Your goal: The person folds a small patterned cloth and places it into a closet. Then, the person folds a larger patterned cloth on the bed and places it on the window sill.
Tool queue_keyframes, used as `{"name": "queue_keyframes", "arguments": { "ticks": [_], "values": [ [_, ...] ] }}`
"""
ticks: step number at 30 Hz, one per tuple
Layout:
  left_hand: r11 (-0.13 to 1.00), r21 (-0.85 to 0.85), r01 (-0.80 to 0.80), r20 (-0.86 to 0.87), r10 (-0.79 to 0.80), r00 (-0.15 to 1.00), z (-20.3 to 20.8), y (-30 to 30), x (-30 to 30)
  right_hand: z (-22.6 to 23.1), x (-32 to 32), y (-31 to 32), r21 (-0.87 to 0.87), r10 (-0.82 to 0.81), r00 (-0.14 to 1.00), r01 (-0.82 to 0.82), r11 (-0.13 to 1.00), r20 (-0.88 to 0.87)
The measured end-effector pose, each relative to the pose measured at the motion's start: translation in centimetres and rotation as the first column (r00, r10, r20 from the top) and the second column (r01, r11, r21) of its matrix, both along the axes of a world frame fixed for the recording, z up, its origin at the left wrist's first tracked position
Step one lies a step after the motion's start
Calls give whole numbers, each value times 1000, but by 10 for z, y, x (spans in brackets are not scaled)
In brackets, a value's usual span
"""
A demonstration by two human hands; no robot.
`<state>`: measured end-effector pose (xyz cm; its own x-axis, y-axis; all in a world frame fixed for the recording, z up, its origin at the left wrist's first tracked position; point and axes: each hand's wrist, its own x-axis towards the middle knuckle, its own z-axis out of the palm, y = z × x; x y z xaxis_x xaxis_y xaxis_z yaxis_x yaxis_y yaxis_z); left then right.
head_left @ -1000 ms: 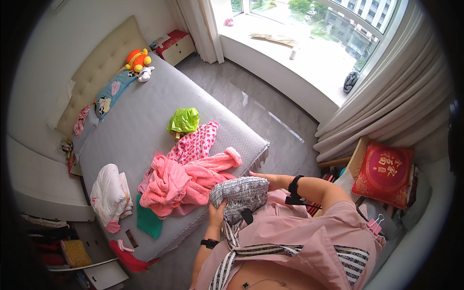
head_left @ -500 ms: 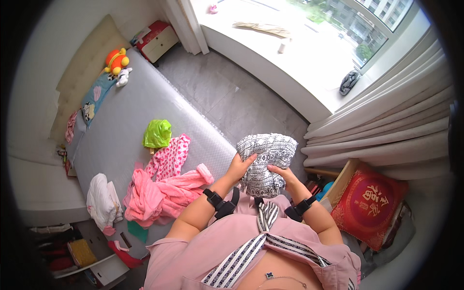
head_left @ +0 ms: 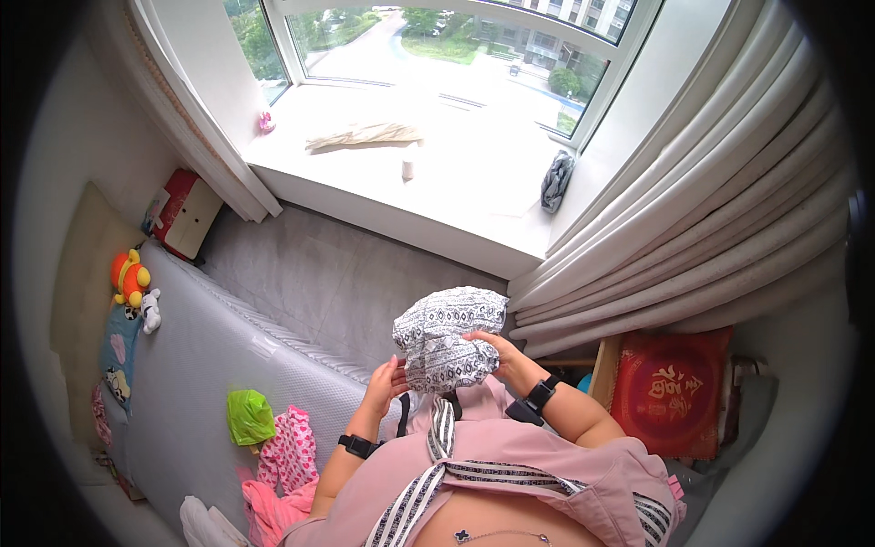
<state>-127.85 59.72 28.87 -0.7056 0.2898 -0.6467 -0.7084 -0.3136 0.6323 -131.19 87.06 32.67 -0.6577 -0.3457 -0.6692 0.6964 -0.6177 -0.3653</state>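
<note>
A bundle of folded black-and-white patterned cloth (head_left: 448,342) is held up in front of my body, above the gap between bed and window ledge. My right hand (head_left: 497,354) grips its right side, thumb lying on top. At its lower left edge is my left hand (head_left: 386,383), fingers stretched and apart beside the cloth; whether they touch it is hard to tell. Dark straps circle both my wrists.
On the grey bed (head_left: 182,365) lie a green plastic bag (head_left: 249,417), a pink heart-patterned garment (head_left: 289,448), a pink fluffy garment (head_left: 273,510) and stuffed toys (head_left: 130,278). A red cushion (head_left: 670,392) sits at the right. A white window ledge (head_left: 365,187) runs ahead.
My view has turned toward the window. My left hand has loosened from its grip on the cloth bundle to stretched fingers at its edge; the right hand still holds it.
</note>
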Motion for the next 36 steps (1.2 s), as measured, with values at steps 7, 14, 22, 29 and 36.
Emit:
{"name": "queue_keyframes", "arguments": {
  "ticks": [7,14,22,29,36],
  "values": [
    [973,-205,-102,172,138,975,-27,2,-58,-19,-154,53,-185,-217,976,208,960,-28],
    [929,-317,-189,136,242,961,-15,21,-131,-18,-345,135,-199,-345,935,323,925,-86],
    [846,-499,-190,119,284,952,-12,22,-174,-84,-495,191,-32,-442,892,441,897,-92],
    [864,-496,-86,173,196,965,-1,35,-186,-150,-576,229,954,-463,885,177,243,-46],
    [803,-576,-155,54,226,973,-22,31,-142,-166,-477,148,912,137,902,400,88,-409]
  ]
}}
